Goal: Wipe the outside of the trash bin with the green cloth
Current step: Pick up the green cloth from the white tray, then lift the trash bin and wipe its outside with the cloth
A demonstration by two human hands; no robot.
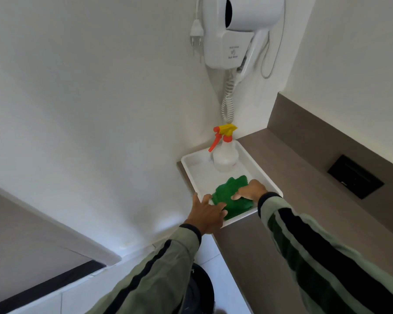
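A crumpled green cloth (pixel 230 196) lies in the near end of a white tray (pixel 200 175) on the brown counter. My right hand (pixel 251 191) rests on top of the cloth, fingers curled onto it. My left hand (pixel 205 214) reaches over the tray's near corner, fingers spread and touching the cloth's left edge. A dark round trash bin (pixel 201 291) stands on the floor below the counter, mostly hidden behind my left sleeve.
A clear spray bottle (pixel 225 155) with a yellow and orange trigger stands at the tray's far end. A white wall-mounted hair dryer (pixel 236 35) with a coiled cord hangs above. A black socket panel (pixel 355 176) sits on the counter's back ledge.
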